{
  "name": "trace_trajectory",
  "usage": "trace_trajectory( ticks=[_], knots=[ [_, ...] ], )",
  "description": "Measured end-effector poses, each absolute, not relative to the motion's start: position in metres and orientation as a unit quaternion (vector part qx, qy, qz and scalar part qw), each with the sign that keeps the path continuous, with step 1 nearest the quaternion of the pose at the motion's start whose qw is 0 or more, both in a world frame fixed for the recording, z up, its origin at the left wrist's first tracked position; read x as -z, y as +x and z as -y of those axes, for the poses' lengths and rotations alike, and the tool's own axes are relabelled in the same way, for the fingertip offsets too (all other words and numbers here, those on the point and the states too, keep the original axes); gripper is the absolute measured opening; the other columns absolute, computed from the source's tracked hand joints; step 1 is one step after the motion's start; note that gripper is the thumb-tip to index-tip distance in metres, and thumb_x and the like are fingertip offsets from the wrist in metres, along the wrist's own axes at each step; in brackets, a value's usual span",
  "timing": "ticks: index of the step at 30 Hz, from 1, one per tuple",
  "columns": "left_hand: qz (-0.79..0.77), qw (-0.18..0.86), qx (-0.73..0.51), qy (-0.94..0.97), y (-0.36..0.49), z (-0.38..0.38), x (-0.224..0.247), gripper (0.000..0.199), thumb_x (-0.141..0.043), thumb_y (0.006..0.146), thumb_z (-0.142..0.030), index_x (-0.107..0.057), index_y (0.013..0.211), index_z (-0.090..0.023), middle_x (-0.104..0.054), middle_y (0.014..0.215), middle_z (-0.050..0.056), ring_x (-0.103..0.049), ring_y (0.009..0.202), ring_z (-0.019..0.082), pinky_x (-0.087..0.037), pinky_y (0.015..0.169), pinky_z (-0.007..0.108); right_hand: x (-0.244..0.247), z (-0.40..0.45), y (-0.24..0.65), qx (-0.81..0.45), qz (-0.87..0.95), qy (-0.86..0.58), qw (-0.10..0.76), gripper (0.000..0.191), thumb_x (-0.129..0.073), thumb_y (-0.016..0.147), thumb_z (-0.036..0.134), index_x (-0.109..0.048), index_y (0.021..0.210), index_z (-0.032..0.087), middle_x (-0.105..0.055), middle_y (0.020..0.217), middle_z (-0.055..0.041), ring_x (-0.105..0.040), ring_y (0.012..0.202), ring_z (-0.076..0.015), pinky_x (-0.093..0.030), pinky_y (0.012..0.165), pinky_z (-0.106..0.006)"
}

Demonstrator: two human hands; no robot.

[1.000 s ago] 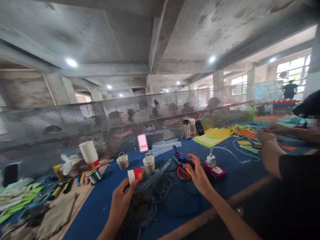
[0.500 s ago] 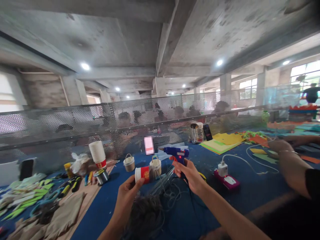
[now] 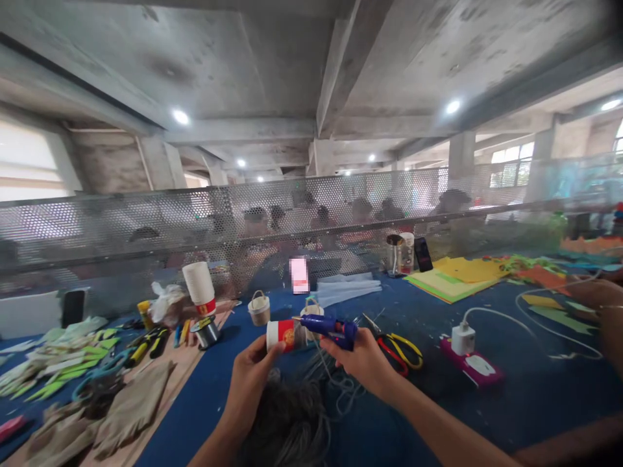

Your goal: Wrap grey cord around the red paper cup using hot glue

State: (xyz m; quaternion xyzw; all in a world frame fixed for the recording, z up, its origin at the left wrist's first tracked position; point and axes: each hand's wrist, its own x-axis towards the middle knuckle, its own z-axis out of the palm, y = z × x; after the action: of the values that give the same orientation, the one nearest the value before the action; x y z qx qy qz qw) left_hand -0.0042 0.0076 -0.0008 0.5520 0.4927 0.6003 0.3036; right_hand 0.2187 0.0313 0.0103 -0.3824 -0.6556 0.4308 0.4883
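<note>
Between the thumb and fingers of my left hand (image 3: 257, 366) is a red and white paper cup (image 3: 281, 335), tipped on its side. My right hand (image 3: 360, 363) is closed around a blue hot glue gun (image 3: 331, 326). Its nozzle points left and is at the right end of the cup; whether they touch I cannot tell. Just behind stand two small buckets with handles, one white and tan bucket (image 3: 259, 309) and another bucket (image 3: 312, 316) partly hidden by the glue gun. Below my hands lies a heap of dark grey yarn (image 3: 292, 421).
Red and yellow-handled scissors (image 3: 402, 352) lie right of my hand, near a magenta power strip (image 3: 472, 363) with a white charger. At left are stacked paper cups (image 3: 198, 285), a wire spool (image 3: 206, 333) and grey gloves (image 3: 134, 408). Coloured sheets (image 3: 452, 279) lie at back right. A perforated screen (image 3: 272, 224) stands behind.
My right hand has brought the glue gun down and left, so its nozzle is now at the cup's end. The view has turned slightly left, and the scissors now show.
</note>
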Motion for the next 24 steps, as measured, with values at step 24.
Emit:
trace_trajectory(
  ticks=[24],
  knots=[
    [-0.516,0.226,-0.585,0.583,-0.003,-0.001,-0.002,0.036,-0.067,0.082,-0.042,-0.072,0.107,-0.016,-0.077,0.102,0.003,-0.066,0.097,0.027,-0.049,0.088,0.035,0.002,-0.032,0.224,-0.312,0.746,-0.364,0.463,0.029,-0.065,0.084,0.045,-0.072,0.087,0.017,-0.067,0.075,0.0015,-0.054,0.066,-0.0139,-0.043,0.063,-0.023]
  ],
)
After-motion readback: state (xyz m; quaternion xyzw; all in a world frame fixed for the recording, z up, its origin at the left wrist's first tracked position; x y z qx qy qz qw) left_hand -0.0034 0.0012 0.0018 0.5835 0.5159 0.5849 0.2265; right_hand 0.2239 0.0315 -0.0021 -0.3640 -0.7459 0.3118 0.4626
